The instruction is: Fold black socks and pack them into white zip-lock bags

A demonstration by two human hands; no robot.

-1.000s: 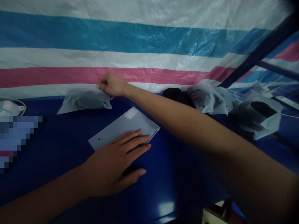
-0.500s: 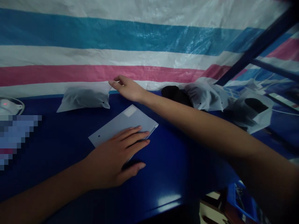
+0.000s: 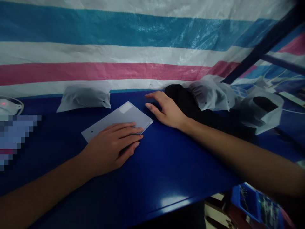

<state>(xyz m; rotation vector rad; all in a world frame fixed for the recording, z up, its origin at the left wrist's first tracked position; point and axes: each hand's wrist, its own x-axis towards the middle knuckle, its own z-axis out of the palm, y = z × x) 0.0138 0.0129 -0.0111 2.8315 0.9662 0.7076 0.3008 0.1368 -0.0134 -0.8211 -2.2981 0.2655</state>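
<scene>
Under my left hand (image 3: 114, 146) lies a flat frosted zip bag (image 3: 119, 116) with a whitish rectangle near its far corner and a slider at its right end. The left fingers are stretched out over the bag, holding nothing. My right hand (image 3: 166, 109) is just above the blue table (image 3: 166, 159), to the right of the flat bag and apart from it, fingers spread and nothing in them. Near the wall stands a filled frosted bag (image 3: 84, 96) with something dark inside.
Black cloth (image 3: 177, 95) lies behind my right hand, beside another frosted bag (image 3: 211, 93) and an open frosted bag (image 3: 264, 111) with dark contents. A white device (image 3: 8, 106) with a red light sits far left. Blue bins (image 3: 257, 202) stand below the table's right edge. Striped sheeting (image 3: 133, 31) hangs behind.
My right hand has let go of the filled bag near the wall and moved right and nearer, its fingers opening. My left hand stays on the flat bag, its thumb drawn closer to the fingers.
</scene>
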